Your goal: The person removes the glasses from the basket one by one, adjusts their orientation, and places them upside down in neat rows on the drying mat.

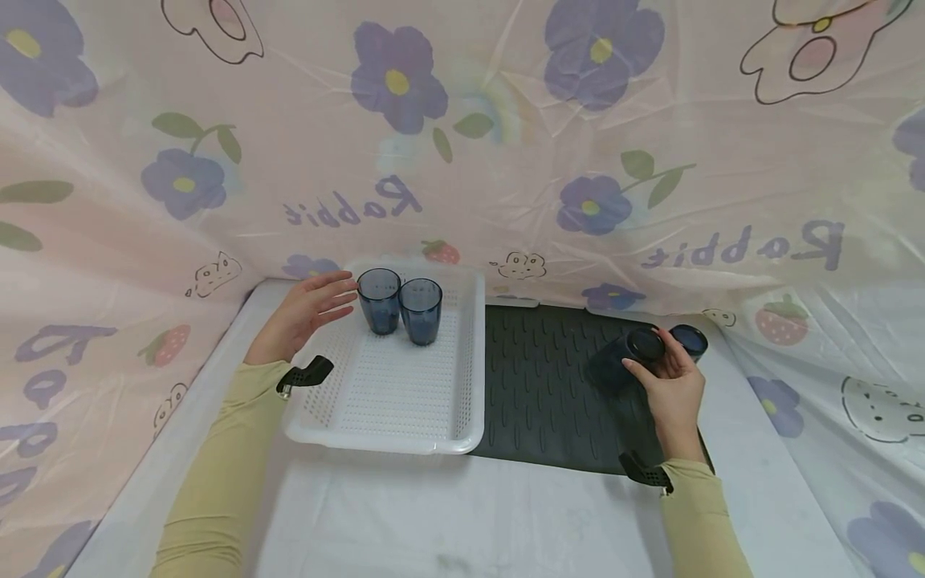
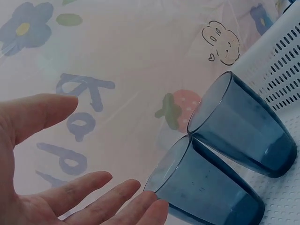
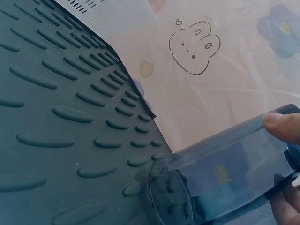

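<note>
My right hand pinches a blue glass tumbler near its base, thumb on one side and fingers on the other. That tumbler tilts over the dark ridged mat, mouth end lower; whether its rim touches the mat I cannot tell. Just beyond the right hand, a second blue tumbler is partly hidden. My left hand holds nothing, its fingers extended beside two blue tumblers standing upright in the white perforated basket. In the left wrist view, its fingertips overlap the nearer tumbler's rim; contact is unclear.
The basket sits to the left and meets the mat's left side. Behind and at both sides hangs a printed curtain with flowers and rabbits. White cloth covers the table in front.
</note>
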Tool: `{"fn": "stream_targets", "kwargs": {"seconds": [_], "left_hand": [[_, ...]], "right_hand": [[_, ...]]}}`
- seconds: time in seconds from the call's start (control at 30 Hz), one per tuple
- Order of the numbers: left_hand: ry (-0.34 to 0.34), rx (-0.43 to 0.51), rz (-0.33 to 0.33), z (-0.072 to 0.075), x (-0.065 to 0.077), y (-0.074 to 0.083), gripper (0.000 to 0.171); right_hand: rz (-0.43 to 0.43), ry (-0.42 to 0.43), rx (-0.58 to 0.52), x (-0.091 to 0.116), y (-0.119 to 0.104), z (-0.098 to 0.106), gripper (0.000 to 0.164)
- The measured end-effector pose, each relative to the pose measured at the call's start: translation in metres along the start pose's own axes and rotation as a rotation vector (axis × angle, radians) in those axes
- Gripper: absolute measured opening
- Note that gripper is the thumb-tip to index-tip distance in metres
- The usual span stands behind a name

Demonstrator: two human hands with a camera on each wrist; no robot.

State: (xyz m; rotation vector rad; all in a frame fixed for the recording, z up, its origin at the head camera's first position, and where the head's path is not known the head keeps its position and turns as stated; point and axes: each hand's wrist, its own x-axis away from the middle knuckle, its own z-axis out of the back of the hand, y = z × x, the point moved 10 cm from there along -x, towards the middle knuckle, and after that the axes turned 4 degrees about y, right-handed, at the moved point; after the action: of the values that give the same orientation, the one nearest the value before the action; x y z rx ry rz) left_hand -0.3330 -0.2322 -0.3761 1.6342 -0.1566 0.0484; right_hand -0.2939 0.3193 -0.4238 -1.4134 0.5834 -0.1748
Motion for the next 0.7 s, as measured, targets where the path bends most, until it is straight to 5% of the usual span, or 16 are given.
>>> {"fn": "stream_targets", "kwargs": {"seconds": [0.7], "left_hand": [[0.049, -0.075, 0.037, 0.007, -0.016, -0.008, 0.066]], "right_hand": [[0.033, 0.038, 0.084, -0.003, 0.001, 0.000, 0.075]]}}
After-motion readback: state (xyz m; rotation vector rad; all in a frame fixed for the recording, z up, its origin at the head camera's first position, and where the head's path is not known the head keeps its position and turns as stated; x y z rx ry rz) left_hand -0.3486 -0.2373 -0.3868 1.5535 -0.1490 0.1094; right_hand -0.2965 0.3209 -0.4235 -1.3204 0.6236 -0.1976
